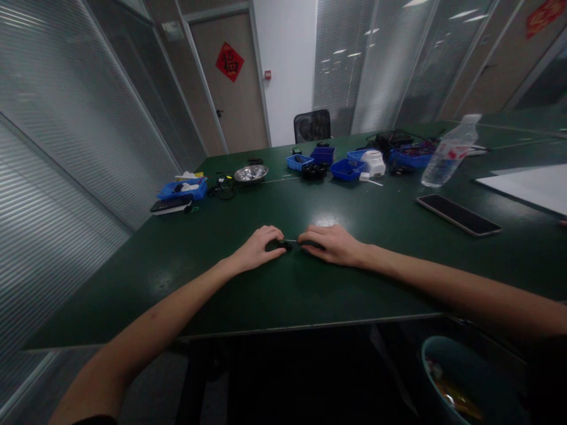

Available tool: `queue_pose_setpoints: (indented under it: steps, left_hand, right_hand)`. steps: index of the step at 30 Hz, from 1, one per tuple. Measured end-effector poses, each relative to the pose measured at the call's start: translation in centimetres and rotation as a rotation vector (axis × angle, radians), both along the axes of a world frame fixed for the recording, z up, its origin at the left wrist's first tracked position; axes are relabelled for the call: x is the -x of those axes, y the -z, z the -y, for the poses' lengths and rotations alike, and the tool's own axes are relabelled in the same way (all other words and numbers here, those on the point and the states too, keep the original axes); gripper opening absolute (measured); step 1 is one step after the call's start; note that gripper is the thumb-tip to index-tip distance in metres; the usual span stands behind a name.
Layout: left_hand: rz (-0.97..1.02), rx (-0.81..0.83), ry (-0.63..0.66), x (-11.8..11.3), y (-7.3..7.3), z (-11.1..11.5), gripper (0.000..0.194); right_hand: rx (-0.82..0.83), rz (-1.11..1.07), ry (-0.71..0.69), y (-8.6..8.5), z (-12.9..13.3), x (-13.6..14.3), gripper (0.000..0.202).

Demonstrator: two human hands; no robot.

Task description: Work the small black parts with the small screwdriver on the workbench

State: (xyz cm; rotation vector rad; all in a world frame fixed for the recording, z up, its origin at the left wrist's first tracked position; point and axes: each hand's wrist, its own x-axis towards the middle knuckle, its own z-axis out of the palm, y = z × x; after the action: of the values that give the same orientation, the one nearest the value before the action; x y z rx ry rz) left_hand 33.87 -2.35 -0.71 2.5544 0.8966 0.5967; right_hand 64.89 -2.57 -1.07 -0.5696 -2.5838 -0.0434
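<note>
My left grip [261, 247] is narrow, thumb and fingers pinching a small black part [286, 245] just above the bench [270, 301], in the near middle. My right grip [333, 244] is closed around the dark handle of a screwdriver [313, 244], its thin metal shaft pointing left to the part. I cannot tell whether the tip touches it, and any marking on either is too small to read.

Right of my hands lies a phone [459, 215], its dark screen up. Beyond it stands a clear bottle [450, 151]; its label carries red print too blurred to read. White sheets [531, 183] lie at the far right. On the far side sit blue trays [342, 173] and, left of them, a metal bowl [252, 180]. Another blue tray [201, 192] is at the far left, beside a dark notebook-like thing [170, 205].

On the far door [212, 44], a red paper diamond [230, 62] shows the black character 福. Another red paper [546, 18] hangs at the far right, its writing unclear.
</note>
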Motion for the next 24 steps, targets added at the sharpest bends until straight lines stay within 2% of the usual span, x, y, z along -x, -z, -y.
queue_pose_setpoints:
  steps: [11,19,24]
  left_hand:
    - [0.022,-0.010,0.011,0.1,0.3,0.0,0.019]
    - [0.015,0.002,-0.004,0.0,0.0,0.2,0.018]
    - [-0.008,0.004,-0.063,0.0,-0.1,0.4,0.018]
  right_hand:
    - [0.020,-0.006,0.036,0.0,0.0,0.0,0.024]
    - [0.116,-0.086,0.320,0.9,-1.7,-0.7,0.025]
    - [0.197,-0.038,0.405,0.9,-2.5,-1.0,0.025]
